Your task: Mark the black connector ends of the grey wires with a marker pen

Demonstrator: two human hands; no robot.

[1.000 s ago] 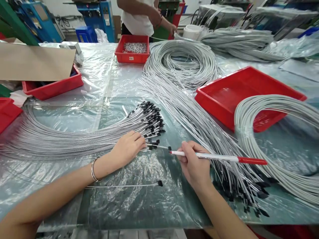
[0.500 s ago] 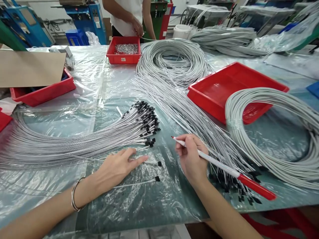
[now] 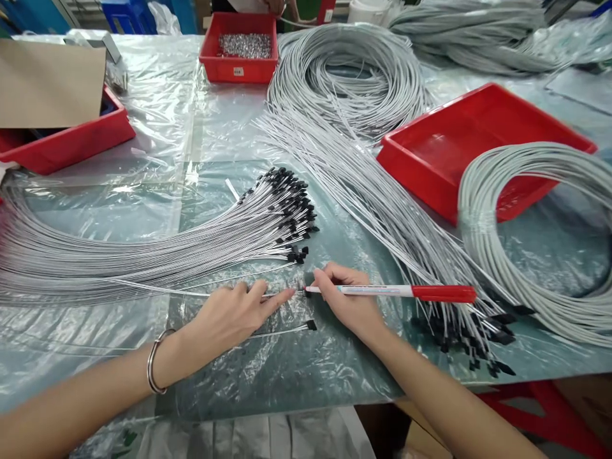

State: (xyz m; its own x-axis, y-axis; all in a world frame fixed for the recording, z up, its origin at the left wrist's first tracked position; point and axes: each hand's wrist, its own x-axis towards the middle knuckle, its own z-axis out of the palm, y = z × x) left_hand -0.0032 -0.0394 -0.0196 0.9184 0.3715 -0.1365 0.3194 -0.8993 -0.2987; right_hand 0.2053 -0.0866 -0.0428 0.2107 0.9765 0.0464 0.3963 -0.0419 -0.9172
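My left hand lies on the table with thumb and index finger closed on one thin white cable, just short of its end. My right hand grips a red-and-white marker pen, its red tip at the small connector on that cable's end. Whether the tip touches the connector or the wire beside it is too small to tell. Just below, another cable with a black connector lies separate. A large bundle of cables with black connectors spreads above my left hand.
More loose cables run diagonally past my right hand. Behind them lies a big grey cable coil, with another coil overlapping a red tray. A red bin holds small metal parts. Cardboard covers another red bin.
My right hand has brought the marker tip left and down to the cable end, and the pen lies more level. My left hand has closed on the cable. The view has tipped downward.
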